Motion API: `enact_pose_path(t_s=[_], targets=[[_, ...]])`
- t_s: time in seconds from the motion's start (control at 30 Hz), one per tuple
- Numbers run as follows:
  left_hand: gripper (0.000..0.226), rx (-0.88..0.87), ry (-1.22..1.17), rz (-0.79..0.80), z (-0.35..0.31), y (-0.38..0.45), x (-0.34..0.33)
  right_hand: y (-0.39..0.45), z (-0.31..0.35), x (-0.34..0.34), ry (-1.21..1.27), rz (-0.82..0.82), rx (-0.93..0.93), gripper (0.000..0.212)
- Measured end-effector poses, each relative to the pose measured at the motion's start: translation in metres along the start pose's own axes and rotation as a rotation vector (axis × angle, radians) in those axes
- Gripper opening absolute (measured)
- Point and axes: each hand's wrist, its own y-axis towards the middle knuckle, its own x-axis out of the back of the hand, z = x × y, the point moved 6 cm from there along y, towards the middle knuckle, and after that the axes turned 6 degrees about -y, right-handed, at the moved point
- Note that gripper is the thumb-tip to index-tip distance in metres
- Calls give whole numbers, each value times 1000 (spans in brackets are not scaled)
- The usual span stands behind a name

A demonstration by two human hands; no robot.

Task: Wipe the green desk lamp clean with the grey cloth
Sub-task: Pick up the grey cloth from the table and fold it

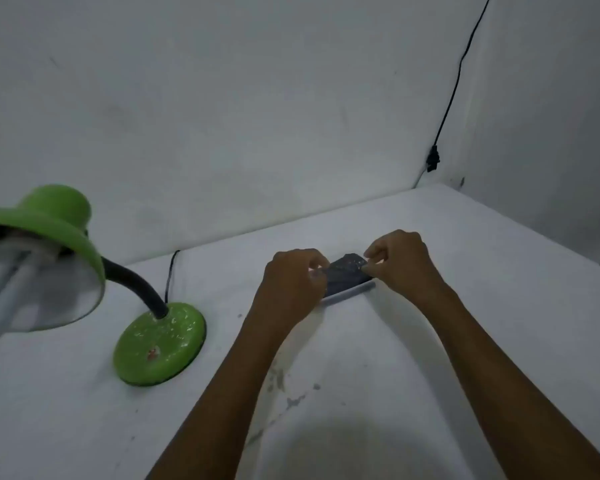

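The green desk lamp (160, 344) stands at the left on the white table, its round base speckled with pale marks. A black bendy neck leads up to the green shade, which points toward the camera with a white bulb inside. To the right of the lamp, a dark grey cloth (347, 273) lies folded small on the table. My left hand (293, 285) pinches the cloth's left end and my right hand (400, 263) pinches its right end. Both hands cover part of the cloth.
The white table (465, 341) meets white walls at the back and on the right. A black cable (454, 95) runs down the corner to a clip near the table, and the lamp's thin cord (169, 275) rises behind its base. Grey stains mark the table near my left forearm.
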Motion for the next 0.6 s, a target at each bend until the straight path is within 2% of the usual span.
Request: enact_pose_path(t_s=[0.13,0.27,0.47,0.6], targets=[[33,162,109,151,20,28,-31,16,5,-22,-41,97,90,26],[34,142,313,267,37,39,-52,28,2,-47,-226,237,154,34],[31,135,404,330,45,53,-64,42,8,-62,-430,365,286,51],[30,166,403,432,47,58,-71,47,13,-71,-612,400,305,42]])
